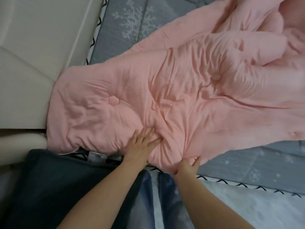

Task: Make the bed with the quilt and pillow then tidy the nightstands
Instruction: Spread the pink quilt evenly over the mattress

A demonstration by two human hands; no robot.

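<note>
Both hands' fingers (195,161) press into pink quilt (165,90)'s near edge.

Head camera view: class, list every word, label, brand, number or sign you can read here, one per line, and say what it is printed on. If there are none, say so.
None: no readable text in this view.
pink quilt: plain fabric, no label visible.
grey sheet: only white snowflake patterns and a black zigzag border, no letters.
cream headboard: blank.
left hand and right hand: on the quilt, nothing written.
</note>
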